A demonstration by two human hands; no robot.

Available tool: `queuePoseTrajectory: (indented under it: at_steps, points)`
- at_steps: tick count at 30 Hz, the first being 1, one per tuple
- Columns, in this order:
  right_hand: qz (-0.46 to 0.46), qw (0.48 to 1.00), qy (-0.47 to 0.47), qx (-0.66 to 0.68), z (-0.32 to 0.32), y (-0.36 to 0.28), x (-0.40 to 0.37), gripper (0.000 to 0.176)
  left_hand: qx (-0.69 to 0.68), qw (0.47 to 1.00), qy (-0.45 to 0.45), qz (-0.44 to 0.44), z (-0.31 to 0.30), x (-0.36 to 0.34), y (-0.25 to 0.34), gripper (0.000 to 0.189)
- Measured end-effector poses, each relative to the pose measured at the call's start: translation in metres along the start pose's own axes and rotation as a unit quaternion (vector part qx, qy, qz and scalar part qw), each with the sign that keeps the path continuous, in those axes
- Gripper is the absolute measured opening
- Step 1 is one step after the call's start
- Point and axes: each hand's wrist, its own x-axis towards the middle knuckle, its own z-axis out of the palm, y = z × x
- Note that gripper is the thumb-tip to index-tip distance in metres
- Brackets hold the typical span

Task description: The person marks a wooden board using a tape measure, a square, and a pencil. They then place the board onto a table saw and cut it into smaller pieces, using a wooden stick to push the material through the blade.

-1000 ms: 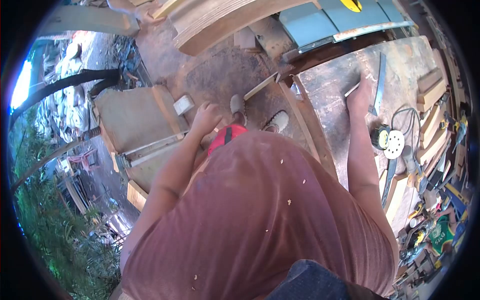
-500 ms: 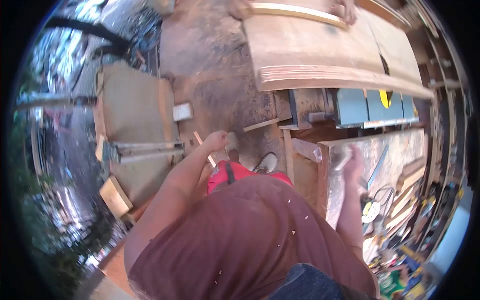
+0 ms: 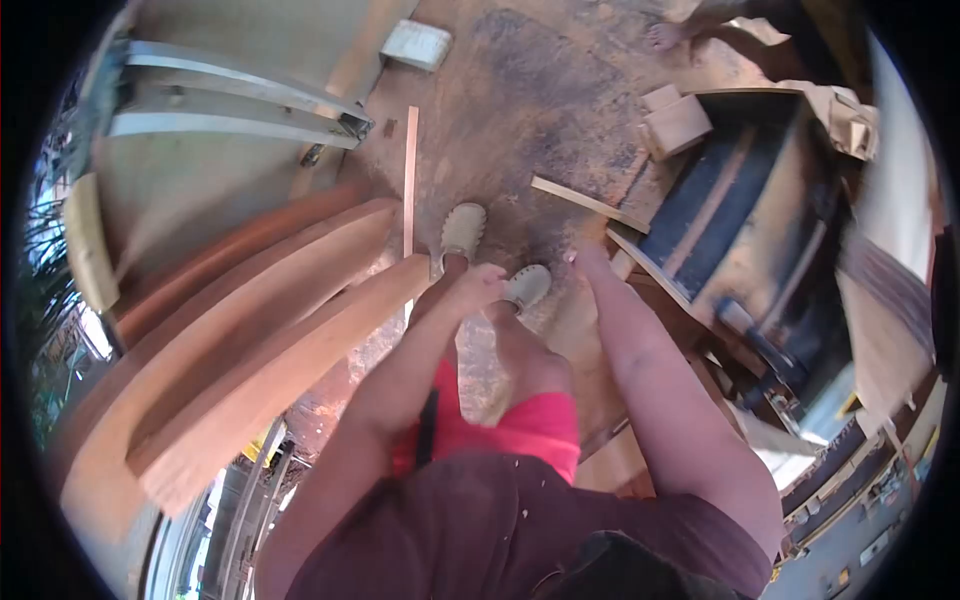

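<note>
My left hand (image 3: 485,285) hangs low in front of my legs, above my shoes, with its fingers curled in. Nothing shows sticking out of it. The beige left shoe (image 3: 464,228) and right shoe (image 3: 529,285) are on the floor just beyond it. My right hand (image 3: 590,262) is held out near the end of a narrow board (image 3: 650,265). It is foreshortened and blurred, so its fingers cannot be made out. To the left of my left hand are thick curved wooden beams (image 3: 270,365) and a thin wood strip (image 3: 411,180).
A dusty floor (image 3: 520,130) stretches ahead, with a loose wood stick (image 3: 590,203) on it. A white block (image 3: 417,45) lies by the panel at the upper left. Dark machinery (image 3: 715,200) and wood pieces (image 3: 676,122) stand at right. A person's bare foot (image 3: 664,36) shows at upper right.
My view has turned and shifted; the large wooden table top has left the frame and the curved beams now show at left. My right hand has moved from the workbench toward my middle.
</note>
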Motion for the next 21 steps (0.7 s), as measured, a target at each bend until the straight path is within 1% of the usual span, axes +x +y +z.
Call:
queuePoseTrajectory:
  at_steps: [1,2,4,5,6,7,8,10,11,13,14,16,17,18,19,20,21]
  points:
    - [0.096,0.995,0.010,0.036,0.010,-0.001,0.033,0.019,-0.018,1.000,-0.019,-0.006,0.000,0.023,-0.021,0.042]
    - [0.099,0.994,0.001,0.040,0.029,0.007,0.066,0.019,-0.020,0.999,-0.024,-0.016,0.003,0.045,-0.043,0.042]
    - [0.132,0.987,0.067,0.067,0.061,0.032,0.133,0.024,0.035,0.999,-0.013,-0.037,0.006,0.087,-0.074,0.043]
    - [0.134,0.986,0.067,0.068,0.074,0.035,0.165,0.024,0.035,0.999,-0.015,-0.037,0.001,0.113,-0.088,0.043]
    - [0.115,0.979,0.165,-0.026,0.087,0.037,0.185,0.025,0.010,0.999,-0.004,-0.048,-0.001,0.132,-0.103,0.044]
    - [0.095,0.954,0.258,-0.122,0.097,0.039,0.202,0.026,-0.016,0.998,0.006,-0.058,-0.002,0.150,-0.117,0.045]
    - [0.099,0.954,0.254,-0.121,0.100,0.037,0.220,0.026,-0.017,0.998,0.000,-0.061,-0.006,0.166,-0.124,0.045]
    - [0.114,0.953,0.232,-0.158,0.098,0.028,0.250,0.024,0.001,0.998,0.055,-0.044,-0.016,0.190,-0.131,0.047]
    - [0.114,0.954,0.230,-0.157,0.101,0.029,0.267,0.024,0.001,0.997,0.054,-0.046,-0.020,0.197,-0.136,0.047]
    - [0.127,0.968,0.090,-0.199,0.101,0.032,0.283,0.021,-0.073,0.989,0.073,-0.105,-0.026,0.198,-0.140,0.049]
    - [0.129,0.967,0.089,-0.201,0.101,0.028,0.279,0.021,-0.075,0.989,0.070,-0.104,-0.030,0.194,-0.140,0.049]
    - [0.071,0.963,0.181,-0.188,0.090,0.004,0.260,0.018,-0.030,0.990,0.059,-0.122,-0.047,0.178,-0.125,0.052]
    - [0.041,0.962,0.227,-0.146,0.077,-0.011,0.245,0.017,-0.033,0.992,0.064,-0.105,-0.056,0.169,-0.120,0.052]
    - [0.009,0.955,0.277,-0.105,0.060,-0.030,0.221,0.017,0.050,0.991,0.107,-0.066,-0.060,0.156,-0.121,0.056]
    - [-0.015,0.956,0.291,-0.041,0.029,-0.059,0.184,0.017,0.130,0.980,0.152,-0.025,-0.066,0.140,-0.111,0.061]
    - [0.011,0.963,0.268,0.020,0.003,-0.081,0.151,0.016,0.134,0.978,0.162,-0.005,-0.077,0.112,-0.079,0.065]
    - [0.137,0.891,0.155,0.405,-0.030,-0.107,0.114,0.025,0.141,0.975,0.169,0.022,-0.085,0.083,-0.044,0.070]
